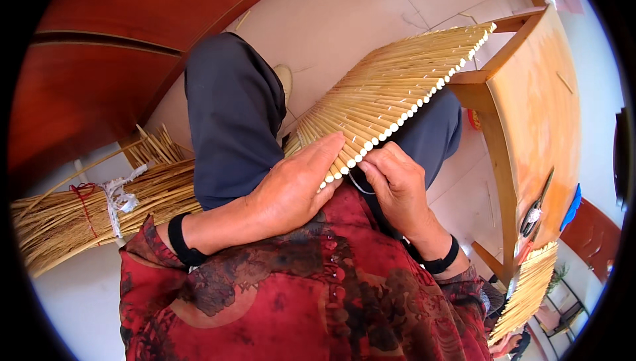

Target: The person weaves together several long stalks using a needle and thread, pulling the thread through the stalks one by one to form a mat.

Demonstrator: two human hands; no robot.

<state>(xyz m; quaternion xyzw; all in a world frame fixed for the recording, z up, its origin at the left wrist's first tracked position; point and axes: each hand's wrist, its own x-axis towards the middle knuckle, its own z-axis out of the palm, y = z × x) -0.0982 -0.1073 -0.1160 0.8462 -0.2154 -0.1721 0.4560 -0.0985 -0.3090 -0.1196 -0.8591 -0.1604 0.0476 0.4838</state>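
A mat of straw stalks [391, 76] lies slantwise over the person's knees, its white cut ends lined up along the right edge and its far end reaching close to the table's far left corner; whether they touch I cannot tell. The left hand's grip [291, 182] is closed around the mat's near corner. The right hand's grip [401, 192] is curled in at the cut ends, beside a pale thread [361, 184]; I cannot tell whether its fingers are closed on anything. The mat covers part of the right knee [444, 125]. On the wooden table [540, 116], dark scissors [535, 208] lie by the left edge, a loose straw [565, 82] toward the far end, and a blue thing [571, 207] sits at the right edge. More straw [530, 288] is bunched at the near end. To the left, a bundle of stalks [66, 222] is tied with red string [83, 192] and a white strip [121, 195]. Beyond are pale floor tiles [344, 3] and red-brown wooden panels [126, 9].
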